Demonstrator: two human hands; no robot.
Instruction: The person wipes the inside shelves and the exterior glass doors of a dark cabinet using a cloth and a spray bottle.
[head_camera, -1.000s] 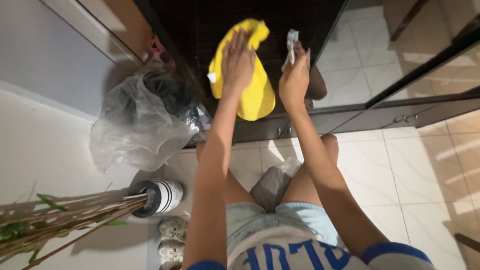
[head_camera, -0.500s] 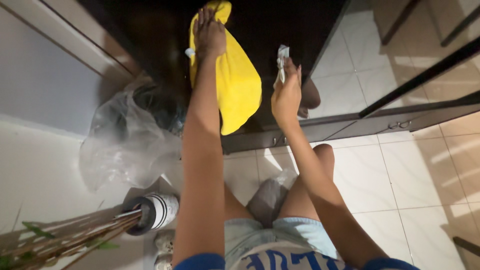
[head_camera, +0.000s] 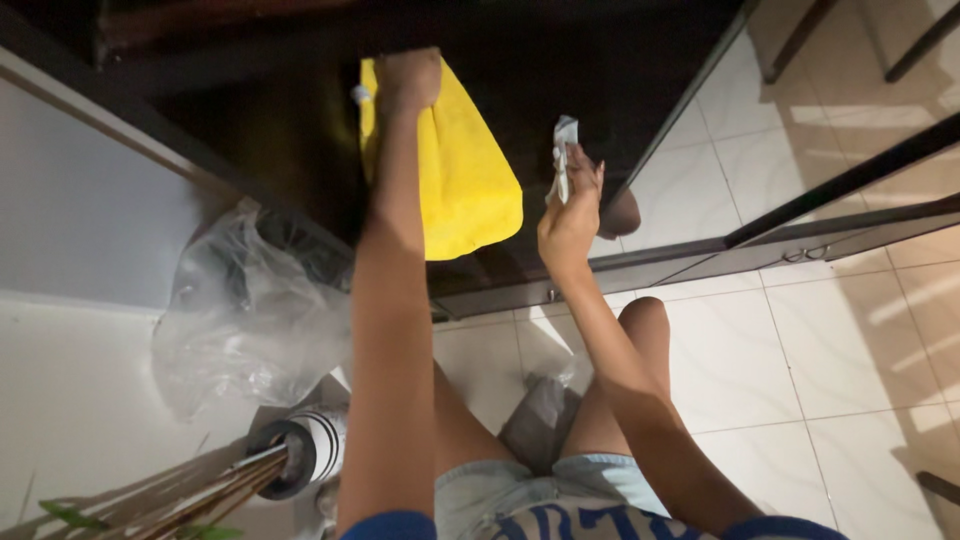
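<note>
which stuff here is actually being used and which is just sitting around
In use:
left hand pressing a yellow cloth on the dark cabinet door
right hand holding a small white wad

Just lying about:
clear plastic bag
striped pot with sticks
grey bag on the tiled floor

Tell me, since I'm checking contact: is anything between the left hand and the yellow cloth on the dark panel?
Nothing visible. The left hand presses straight onto the top of the yellow cloth, which hangs flat against the dark glossy panel. The right hand holds a small white wipe off to the side, clear of the cloth.
</note>
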